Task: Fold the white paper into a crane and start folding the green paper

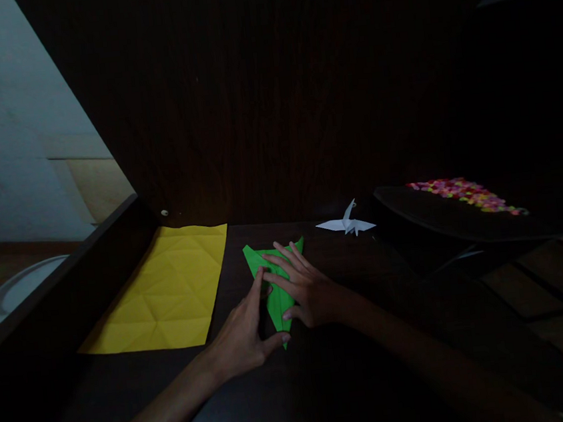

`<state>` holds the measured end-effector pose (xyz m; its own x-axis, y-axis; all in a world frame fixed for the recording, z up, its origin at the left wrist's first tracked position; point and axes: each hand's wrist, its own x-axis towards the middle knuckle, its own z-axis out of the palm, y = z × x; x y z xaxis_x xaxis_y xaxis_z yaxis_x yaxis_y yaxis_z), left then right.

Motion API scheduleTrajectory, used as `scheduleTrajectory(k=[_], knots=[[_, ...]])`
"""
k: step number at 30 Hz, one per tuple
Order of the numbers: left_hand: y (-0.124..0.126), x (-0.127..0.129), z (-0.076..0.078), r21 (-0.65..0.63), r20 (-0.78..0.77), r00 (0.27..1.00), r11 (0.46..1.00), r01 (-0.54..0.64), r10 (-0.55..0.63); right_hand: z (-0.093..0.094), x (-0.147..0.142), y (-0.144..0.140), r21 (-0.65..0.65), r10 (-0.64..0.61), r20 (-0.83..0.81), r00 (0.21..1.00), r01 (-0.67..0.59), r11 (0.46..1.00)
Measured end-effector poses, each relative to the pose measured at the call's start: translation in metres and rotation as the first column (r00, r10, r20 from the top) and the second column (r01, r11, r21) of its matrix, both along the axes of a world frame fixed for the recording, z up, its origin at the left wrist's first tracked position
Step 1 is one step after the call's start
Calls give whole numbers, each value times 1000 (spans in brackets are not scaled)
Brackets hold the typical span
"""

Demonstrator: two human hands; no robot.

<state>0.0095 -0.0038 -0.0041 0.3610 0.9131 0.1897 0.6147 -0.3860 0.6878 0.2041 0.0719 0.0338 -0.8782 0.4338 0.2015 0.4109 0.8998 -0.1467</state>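
A folded green sheet of origami paper lies on the dark tabletop, its narrow tip towards me and two pointed corners at the far side. My right hand rests over its right part, fingers spread flat on the paper and thumb near the middle. At the left edge, my left hand touches the paper with its fingertips, while its thumb lies near the lower tip. The left fingers are stretched out, with thumb and index finger apart. Both hands partly cover the folds.
To the left lies a creased yellow paper sheet. A white origami crane stands behind and right of the green paper. A dark raised ledge borders the left side. Colourful small pieces sit on a dark surface at right.
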Motion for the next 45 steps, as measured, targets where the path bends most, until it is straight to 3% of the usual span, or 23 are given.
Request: scheduleTrajectory(k=[7, 15, 20, 25, 30, 35, 40, 45], knots=[[-2, -3, -2, 101, -62, 995, 991, 83, -77, -6, 1, 13, -34, -100, 54, 993, 102, 994], [-1, -5, -5, 202, -240, 958, 958, 206, -155, 1, -7, 40, -211, -136, 251, 958, 191, 959], [-2, -4, -1, 225, -286, 950, 955, 193, -125, -4, -8, 51, -254, -104, 258, 961, 172, 952], [-2, -3, 5, 222, -308, 933, 939, 261, -186, -6, -8, 54, -253, -76, 266, 961, 145, 957], [-2, -3, 9, 203, -350, 920, 944, 259, -177, -6, 1, 40, -106, -84, 164, 983, 103, 989], [-2, -3, 8, 213, -356, 917, 940, 266, -179, -20, 20, 1, 20, -53, 54, 997, 52, 998], [0, -4, 6, 223, -341, 922, 938, 267, -182, -33, 35, -30, -120, 35, 67, 997, -27, 992], [-1, -3, 6, 207, -374, 909, 940, 273, -181, -34, 44, -19, -190, -45, 104, 994, 64, 980]])
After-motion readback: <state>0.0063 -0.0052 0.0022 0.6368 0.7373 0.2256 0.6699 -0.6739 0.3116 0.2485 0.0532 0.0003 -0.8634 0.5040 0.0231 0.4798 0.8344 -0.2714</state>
